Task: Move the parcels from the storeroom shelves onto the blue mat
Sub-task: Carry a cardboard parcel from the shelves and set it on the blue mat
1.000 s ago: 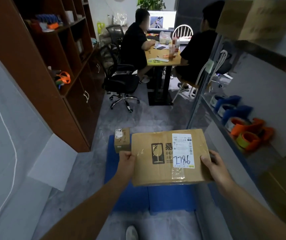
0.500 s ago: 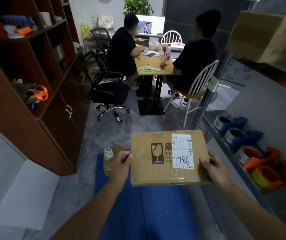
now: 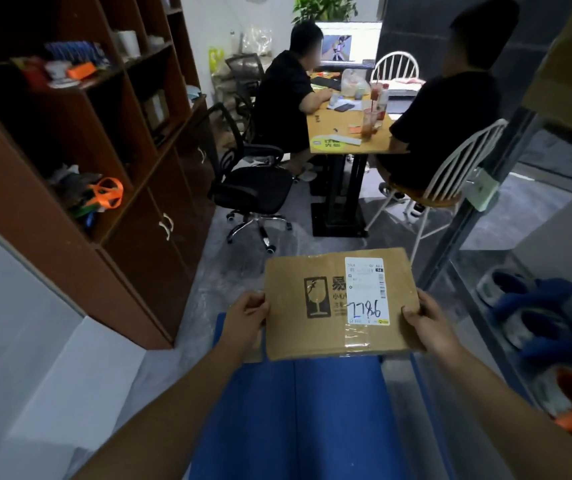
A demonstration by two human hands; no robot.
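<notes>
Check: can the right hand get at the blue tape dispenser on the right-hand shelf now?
Probably not yet: the right hand grips the parcel with the left hand. Nothing blocks the way to the blue tape dispenser.

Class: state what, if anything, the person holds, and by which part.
A flat cardboard parcel, held by its two short edges: the left hand grips the left edge, the right hand the right edge, above the blue mat.
</notes>
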